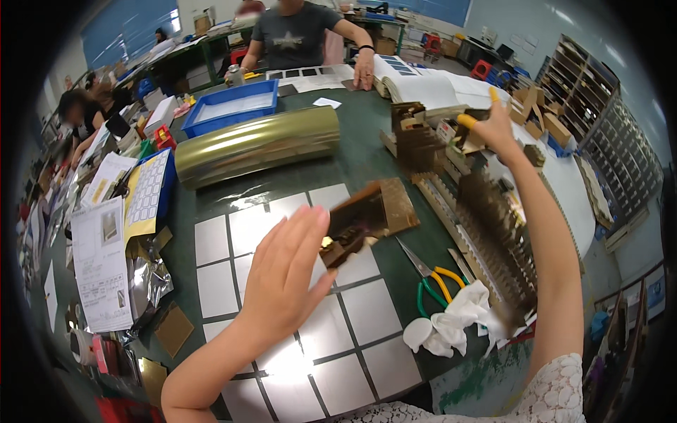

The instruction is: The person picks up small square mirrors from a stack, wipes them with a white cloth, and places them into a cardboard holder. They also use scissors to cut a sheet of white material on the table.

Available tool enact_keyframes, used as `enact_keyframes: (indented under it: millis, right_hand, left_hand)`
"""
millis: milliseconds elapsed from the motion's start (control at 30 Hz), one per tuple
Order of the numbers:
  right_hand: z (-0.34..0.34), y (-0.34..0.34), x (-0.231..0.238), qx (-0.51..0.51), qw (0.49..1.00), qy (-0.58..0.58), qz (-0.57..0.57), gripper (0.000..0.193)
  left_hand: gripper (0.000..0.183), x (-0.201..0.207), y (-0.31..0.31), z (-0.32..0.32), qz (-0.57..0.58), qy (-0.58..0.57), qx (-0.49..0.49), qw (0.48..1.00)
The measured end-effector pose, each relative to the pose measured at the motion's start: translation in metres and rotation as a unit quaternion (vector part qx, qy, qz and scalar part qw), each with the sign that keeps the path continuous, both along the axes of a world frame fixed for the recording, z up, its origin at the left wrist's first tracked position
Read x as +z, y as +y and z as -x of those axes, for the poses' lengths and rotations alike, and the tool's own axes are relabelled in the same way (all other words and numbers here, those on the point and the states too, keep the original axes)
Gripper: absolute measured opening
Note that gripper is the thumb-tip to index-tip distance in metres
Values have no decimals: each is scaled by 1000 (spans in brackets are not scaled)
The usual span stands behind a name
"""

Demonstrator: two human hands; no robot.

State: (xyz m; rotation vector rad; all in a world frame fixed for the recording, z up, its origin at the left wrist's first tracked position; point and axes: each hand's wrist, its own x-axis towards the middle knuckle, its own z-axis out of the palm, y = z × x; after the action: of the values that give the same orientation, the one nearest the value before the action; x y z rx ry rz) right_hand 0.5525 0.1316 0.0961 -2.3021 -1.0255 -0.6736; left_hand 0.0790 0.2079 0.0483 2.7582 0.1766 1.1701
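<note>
My left hand [285, 271] is over the silver square plates [370, 310], its fingers straight and its thumb apart. Between fingers and thumb it grips the near end of a glossy brown, box-like piece [400, 204]. That piece is tilted, with a dark inner face, and my hand hides its near end. Far to the right, my right hand [493, 130] reaches out with thumb and forefinger spread, both tipped with yellow finger covers. It is open above a cluster of brown plates and small boxes [449, 132].
Slotted racks of brown plates [493, 233] stand on the right. Yellow-and-green-handled scissors [431, 278] and crumpled white cloth [451, 324] lie in front. A gold roll [261, 144] and blue tray [233, 106] are farther back. A co-worker [293, 35] sits across the table.
</note>
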Motion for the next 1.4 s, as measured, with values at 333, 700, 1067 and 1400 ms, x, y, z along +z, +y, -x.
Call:
enact_keyframes:
  millis: [333,700,1067,1400]
  right_hand:
    - [-35,129,10,129,988,52,-74,114]
    - [-11,141,-40,180,972,143,39,108]
    - [10,138,-48,140,971,136,139,105]
    - [7,140,-52,165,968,131,138,103]
  left_hand:
    - [53,-9,-17,92,28,37,135,990]
    - [113,-17,6,132,65,85,182,977]
    - [110,-26,10,134,85,91,155,980]
    - [107,-28,14,130,92,87,142,982]
